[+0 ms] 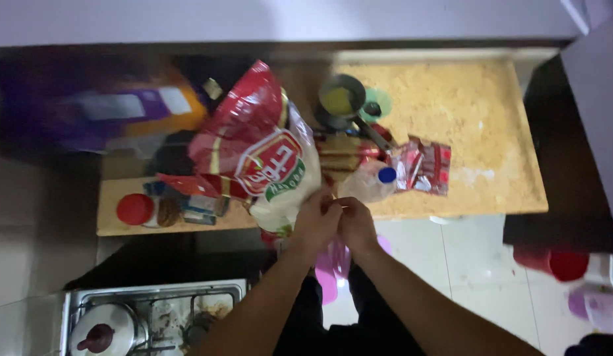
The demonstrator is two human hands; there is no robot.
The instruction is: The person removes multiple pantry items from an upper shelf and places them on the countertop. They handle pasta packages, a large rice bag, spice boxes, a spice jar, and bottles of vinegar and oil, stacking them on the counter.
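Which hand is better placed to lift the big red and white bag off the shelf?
Probably the left hand: it sits right against the lower end of the red and white bag. The right hand is pressed beside it, nearer the plastic bottle with a blue cap.

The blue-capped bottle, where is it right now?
In the head view, the blue-capped bottle lies on the speckled counter, just above the right hand, between the big red-and-white bag and a small red packet.
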